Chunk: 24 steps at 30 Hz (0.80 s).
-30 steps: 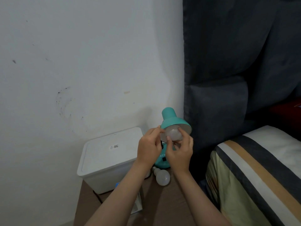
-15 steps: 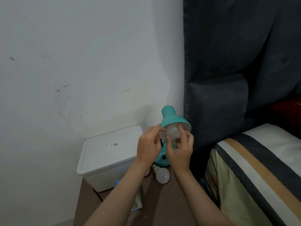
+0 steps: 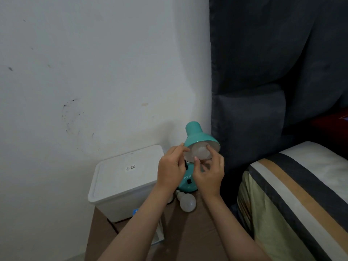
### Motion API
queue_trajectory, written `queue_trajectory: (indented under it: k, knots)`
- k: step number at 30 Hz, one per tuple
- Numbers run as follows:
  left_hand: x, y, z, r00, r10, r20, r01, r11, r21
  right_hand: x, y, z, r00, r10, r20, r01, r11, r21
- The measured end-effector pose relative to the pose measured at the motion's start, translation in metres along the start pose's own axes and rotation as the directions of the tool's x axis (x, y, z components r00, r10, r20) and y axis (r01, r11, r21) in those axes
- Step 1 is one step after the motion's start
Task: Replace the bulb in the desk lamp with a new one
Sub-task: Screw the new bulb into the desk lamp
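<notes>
A teal desk lamp (image 3: 194,132) stands on a brown bedside table (image 3: 188,234), its shade tilted toward me. A frosted white bulb (image 3: 200,153) sits in the mouth of the shade. My right hand (image 3: 208,175) curls its thumb and fingers round that bulb from below and the right. My left hand (image 3: 170,170) pinches the shade's left rim. A second white bulb (image 3: 186,202) lies on its side on the table in front of the lamp's base, untouched.
A white lidded plastic box (image 3: 124,178) stands on the table left of the lamp. A white wall rises behind. A dark padded headboard (image 3: 263,91) and a striped bed (image 3: 293,200) are close on the right. A thin white-blue item lies under my left forearm.
My right hand's fingers have shifted round the bulb in the shade, the thumb now lower on it. My left hand stays on the rim. The lamp and spare bulb have not moved.
</notes>
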<state>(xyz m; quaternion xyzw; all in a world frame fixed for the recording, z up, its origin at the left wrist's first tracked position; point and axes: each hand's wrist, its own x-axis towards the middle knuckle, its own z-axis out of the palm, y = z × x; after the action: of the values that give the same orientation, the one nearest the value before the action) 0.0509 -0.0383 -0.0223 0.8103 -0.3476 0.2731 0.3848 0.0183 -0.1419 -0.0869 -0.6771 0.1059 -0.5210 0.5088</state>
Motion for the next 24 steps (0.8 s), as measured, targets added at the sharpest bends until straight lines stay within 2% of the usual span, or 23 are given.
queue_trajectory:
  k: [5,11,15,19,24]
  knots:
    - [0.000,0.003,-0.001,1.000,0.003,-0.013,-0.003,1.000,-0.003,0.004,-0.008,-0.001,0.986,0.165,-0.025,-0.164,0.985,0.045]
    - [-0.001,0.001,0.000,1.000,0.000,-0.017,-0.001,1.000,-0.009,0.001,-0.005,0.000,0.998,0.041,0.040,-0.041,0.999,0.009]
    - [-0.002,0.002,0.001,0.999,-0.010,-0.031,0.009,1.000,-0.019,0.002,-0.004,0.001,0.996,0.088,0.006,-0.088,0.996,-0.034]
    - [-0.005,0.005,0.001,1.000,-0.003,-0.029,0.002,1.000,-0.030,0.006,-0.009,0.001,0.968,0.252,-0.003,-0.251,0.965,0.076]
    - [-0.004,0.004,0.000,1.000,0.001,-0.029,-0.002,1.000,-0.024,0.003,-0.013,0.003,0.988,0.155,-0.011,-0.154,0.987,0.054]
